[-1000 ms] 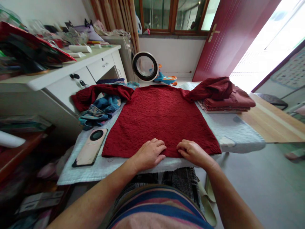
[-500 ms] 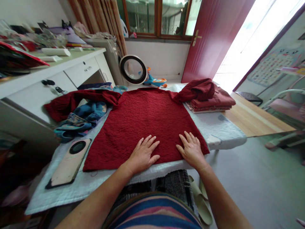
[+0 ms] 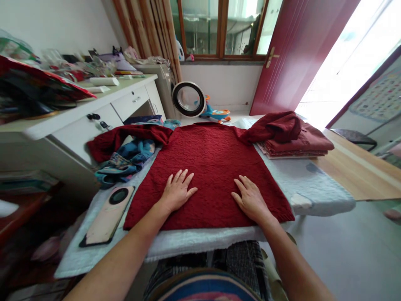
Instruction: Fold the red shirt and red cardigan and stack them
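Observation:
A dark red long-sleeved top (image 3: 209,167) lies spread out, its hem toward me and its collar at the far side. My left hand (image 3: 178,191) rests flat on its lower left part, fingers spread. On the lower right part lies my right hand (image 3: 250,198), palm down with fingers loosely apart. Neither hand grips the cloth. One sleeve (image 3: 125,136) trails left over a crumpled blue patterned garment (image 3: 128,156). The other sleeve is bunched on a stack of folded reddish clothes (image 3: 300,142) at the right.
Pale quilted padding (image 3: 175,244) covers the table under the top. A phone (image 3: 108,217) lies at its left edge. A white desk (image 3: 84,133) with a cluttered surface stands left. Behind are a washing machine with its round door (image 3: 189,99) open and a red door (image 3: 300,54).
My left hand has slid left and a little farther up the top. The right hand has moved slightly over the cloth. The camera view has turned a little left.

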Action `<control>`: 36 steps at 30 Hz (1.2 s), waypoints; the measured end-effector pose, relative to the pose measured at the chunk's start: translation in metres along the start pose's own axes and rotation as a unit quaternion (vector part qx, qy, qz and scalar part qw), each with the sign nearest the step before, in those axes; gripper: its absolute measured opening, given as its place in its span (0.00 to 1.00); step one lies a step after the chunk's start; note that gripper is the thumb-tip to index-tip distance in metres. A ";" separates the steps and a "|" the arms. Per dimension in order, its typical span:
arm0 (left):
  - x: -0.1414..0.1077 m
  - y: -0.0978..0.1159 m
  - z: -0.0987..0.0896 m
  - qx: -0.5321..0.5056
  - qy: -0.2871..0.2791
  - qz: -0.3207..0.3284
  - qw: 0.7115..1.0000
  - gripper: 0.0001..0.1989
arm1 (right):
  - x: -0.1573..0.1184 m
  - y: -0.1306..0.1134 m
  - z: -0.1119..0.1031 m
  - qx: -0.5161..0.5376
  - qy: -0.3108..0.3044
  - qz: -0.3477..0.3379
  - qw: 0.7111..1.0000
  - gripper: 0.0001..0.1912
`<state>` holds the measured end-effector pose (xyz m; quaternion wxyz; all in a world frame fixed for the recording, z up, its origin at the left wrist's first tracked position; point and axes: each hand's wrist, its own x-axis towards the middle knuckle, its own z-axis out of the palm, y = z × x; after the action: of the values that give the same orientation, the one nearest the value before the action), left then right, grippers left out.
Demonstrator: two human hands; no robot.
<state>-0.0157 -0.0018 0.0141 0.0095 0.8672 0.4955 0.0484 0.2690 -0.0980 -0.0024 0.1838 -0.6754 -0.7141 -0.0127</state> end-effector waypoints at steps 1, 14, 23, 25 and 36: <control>-0.003 -0.012 0.003 0.008 -0.002 -0.012 1.000 0.30 | 0.000 0.001 0.003 -0.006 -0.006 0.000 1.000 0.26; -0.051 -0.090 -0.012 0.093 0.012 -0.185 0.978 0.32 | 0.028 0.003 -0.023 -0.045 -0.102 -0.010 0.994 0.22; -0.078 -0.078 0.001 0.045 0.035 -0.026 0.998 0.26 | 0.115 -0.034 0.006 -0.018 -0.079 -0.093 0.992 0.27; -0.081 -0.079 0.001 0.042 0.033 -0.032 0.998 0.25 | 0.118 -0.030 0.026 -0.023 -0.074 -0.094 0.993 0.27; -0.087 -0.091 -0.035 0.036 -0.018 -0.168 0.985 0.30 | 0.117 -0.014 0.051 -0.013 -0.031 -0.090 0.995 0.26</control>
<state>-0.1413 -0.0314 0.0360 -0.0049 0.7724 0.6350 0.0130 0.2401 0.0264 -0.0141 0.1508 -0.6104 -0.7774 -0.0170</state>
